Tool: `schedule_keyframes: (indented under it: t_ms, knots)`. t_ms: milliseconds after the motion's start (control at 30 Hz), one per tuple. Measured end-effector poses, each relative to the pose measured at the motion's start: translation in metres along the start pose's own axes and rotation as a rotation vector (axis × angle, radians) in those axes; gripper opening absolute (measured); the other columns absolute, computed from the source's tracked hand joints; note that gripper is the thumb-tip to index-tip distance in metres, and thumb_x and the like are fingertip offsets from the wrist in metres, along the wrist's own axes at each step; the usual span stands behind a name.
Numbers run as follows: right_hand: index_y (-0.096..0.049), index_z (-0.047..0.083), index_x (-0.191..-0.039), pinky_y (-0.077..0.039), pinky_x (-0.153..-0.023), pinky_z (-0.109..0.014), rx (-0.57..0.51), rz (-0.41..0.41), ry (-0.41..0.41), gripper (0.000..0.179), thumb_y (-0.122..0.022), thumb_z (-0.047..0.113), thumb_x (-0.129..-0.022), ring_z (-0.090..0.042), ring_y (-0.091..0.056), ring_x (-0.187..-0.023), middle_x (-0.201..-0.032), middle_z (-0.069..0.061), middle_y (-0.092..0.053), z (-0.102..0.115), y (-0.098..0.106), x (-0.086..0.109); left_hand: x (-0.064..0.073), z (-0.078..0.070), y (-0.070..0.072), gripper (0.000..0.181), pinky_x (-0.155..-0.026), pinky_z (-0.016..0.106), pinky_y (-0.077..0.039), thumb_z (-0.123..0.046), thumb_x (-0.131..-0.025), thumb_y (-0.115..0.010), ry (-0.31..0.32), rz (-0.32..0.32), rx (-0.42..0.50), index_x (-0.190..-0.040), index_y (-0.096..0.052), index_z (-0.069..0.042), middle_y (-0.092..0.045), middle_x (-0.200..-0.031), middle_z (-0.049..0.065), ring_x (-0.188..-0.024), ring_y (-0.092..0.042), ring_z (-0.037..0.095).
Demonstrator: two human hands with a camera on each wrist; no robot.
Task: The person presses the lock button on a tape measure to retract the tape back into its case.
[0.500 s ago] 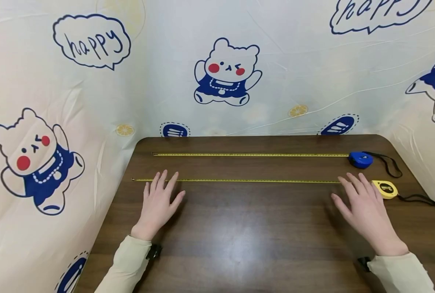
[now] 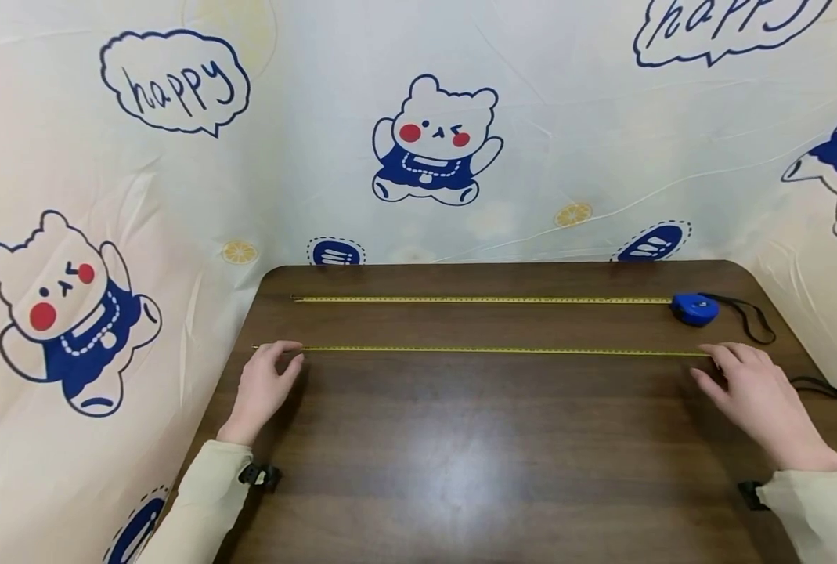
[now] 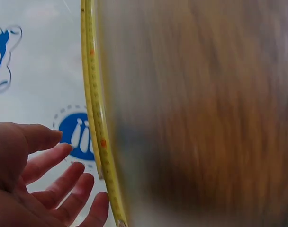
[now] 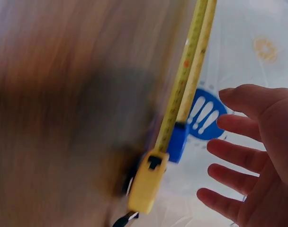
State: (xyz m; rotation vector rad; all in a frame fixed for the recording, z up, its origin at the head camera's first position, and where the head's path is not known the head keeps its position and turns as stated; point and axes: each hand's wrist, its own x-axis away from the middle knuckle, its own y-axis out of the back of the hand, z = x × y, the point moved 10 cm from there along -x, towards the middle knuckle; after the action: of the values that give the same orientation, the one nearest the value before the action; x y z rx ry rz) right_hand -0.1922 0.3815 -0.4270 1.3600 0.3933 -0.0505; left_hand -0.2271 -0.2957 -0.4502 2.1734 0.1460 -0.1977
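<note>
Two tape measures lie on the table with their blades pulled out to the left. The farther one has a blue case (image 2: 695, 309) at the right end of its yellow blade (image 2: 488, 299). The nearer one's blade (image 2: 503, 351) runs between my hands. My left hand (image 2: 257, 392) is over its left end, fingers loosely bent and apart in the left wrist view. Over its right end is my right hand (image 2: 759, 395), which hides the yellow case in the head view. The right wrist view shows that yellow case (image 4: 147, 184) beside my loosely spread fingers (image 4: 231, 177).
Black wrist straps (image 2: 816, 385) trail from the cases toward the right edge of the brown wooden table (image 2: 460, 454). A pale cloth (image 2: 566, 117) printed with bears hangs behind the table and along both sides.
My left hand has moved left to the end of the nearer blade. My right hand has moved right, over the yellow case. The fingers of both hands have bent more.
</note>
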Motion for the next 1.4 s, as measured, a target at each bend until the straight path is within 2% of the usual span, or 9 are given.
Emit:
schedule_keyframes:
  t_ms: [200, 333, 467, 567, 800, 1000, 1133, 1267, 1400]
  knots:
    - [-0.059, -0.013, -0.118, -0.036, -0.094, -0.072, 0.018, 0.038, -0.022, 0.045, -0.082, 0.002, -0.083, -0.061, -0.048, -0.108, -0.117, -0.039, -0.056, -0.025, -0.007, -0.003, -0.010, 0.024, 0.010, 0.021, -0.083, 0.059, -0.048, -0.013, -0.101, -0.066, 0.041, -0.025, -0.001, -0.118, -0.072, -0.002, -0.064, -0.116, 0.027, -0.102, -0.064, 0.042]
    - [-0.056, -0.015, -0.121, -0.034, -0.096, -0.075, 0.021, 0.088, -0.050, 0.050, -0.082, 0.003, -0.083, -0.064, -0.043, -0.112, -0.120, -0.042, -0.051, -0.036, -0.011, -0.005, -0.013, 0.037, 0.009, 0.025, -0.085, 0.060, -0.047, -0.010, -0.100, -0.066, 0.073, -0.016, 0.010, -0.123, -0.069, 0.000, -0.055, -0.125, 0.031, -0.104, -0.061, 0.044]
    - [-0.053, -0.015, -0.125, -0.033, -0.095, -0.078, 0.014, 0.130, -0.068, 0.055, -0.083, 0.004, -0.083, -0.067, -0.040, -0.113, -0.123, -0.044, -0.047, -0.047, -0.014, -0.007, -0.015, 0.051, 0.006, 0.033, -0.080, 0.057, -0.045, -0.011, -0.100, -0.066, 0.123, 0.002, -0.008, -0.131, -0.065, 0.001, -0.047, -0.129, 0.032, -0.103, -0.054, 0.042]
    - [-0.050, -0.015, -0.128, -0.032, -0.094, -0.080, 0.006, 0.157, -0.056, 0.060, -0.083, 0.004, -0.082, -0.068, -0.039, -0.114, -0.125, -0.045, -0.046, -0.053, -0.018, -0.009, -0.018, 0.059, 0.004, 0.035, -0.076, 0.054, -0.043, -0.011, -0.100, -0.065, 0.134, 0.015, -0.028, -0.132, -0.063, 0.001, -0.047, -0.129, 0.032, -0.102, -0.051, 0.040]
    - [-0.050, -0.012, -0.131, -0.034, -0.089, -0.080, -0.046, 0.214, 0.015, 0.062, -0.084, 0.001, -0.081, -0.067, -0.042, -0.113, -0.128, -0.044, -0.047, -0.061, -0.026, -0.002, -0.023, 0.059, 0.005, 0.028, -0.083, 0.056, -0.043, -0.002, -0.095, -0.066, 0.057, 0.040, -0.046, -0.120, -0.067, 0.010, -0.058, -0.114, 0.035, -0.099, -0.053, 0.043]
    - [-0.051, -0.011, -0.130, -0.035, -0.086, -0.081, -0.063, 0.237, 0.008, 0.062, -0.084, 0.001, -0.079, -0.068, -0.043, -0.110, -0.127, -0.044, -0.047, -0.063, -0.035, 0.007, -0.024, 0.064, 0.017, 0.026, -0.084, 0.058, -0.041, 0.002, -0.093, -0.065, 0.061, 0.028, -0.082, -0.117, -0.066, 0.012, -0.055, -0.109, 0.035, -0.102, -0.048, 0.046]
    - [-0.051, -0.011, -0.130, -0.036, -0.087, -0.080, -0.084, 0.251, 0.008, 0.061, -0.083, -0.001, -0.079, -0.068, -0.044, -0.109, -0.126, -0.045, -0.048, -0.066, -0.037, 0.008, -0.027, 0.066, 0.023, 0.023, -0.084, 0.059, -0.041, 0.004, -0.090, -0.065, 0.035, 0.021, -0.110, -0.111, -0.067, 0.013, -0.060, -0.101, 0.034, -0.099, -0.050, 0.048]
    - [-0.051, -0.011, -0.129, -0.041, -0.085, -0.076, -0.100, 0.239, 0.030, 0.060, -0.082, -0.005, -0.078, -0.065, -0.049, -0.107, -0.124, -0.042, -0.051, -0.069, -0.036, 0.007, -0.030, 0.067, 0.024, 0.019, -0.082, 0.058, -0.045, 0.006, -0.088, -0.064, 0.014, 0.031, -0.118, -0.105, -0.069, 0.014, -0.066, -0.094, 0.031, -0.092, -0.058, 0.048]
    - [-0.055, -0.011, -0.124, -0.045, -0.082, -0.071, -0.100, 0.172, 0.085, 0.058, -0.083, -0.011, -0.073, -0.062, -0.055, -0.102, -0.119, -0.040, -0.056, -0.066, -0.031, 0.004, -0.032, 0.070, 0.028, 0.016, -0.080, 0.058, -0.047, 0.008, -0.086, -0.063, 0.007, 0.004, -0.120, -0.100, -0.070, 0.013, -0.067, -0.093, 0.030, -0.089, -0.061, 0.047]
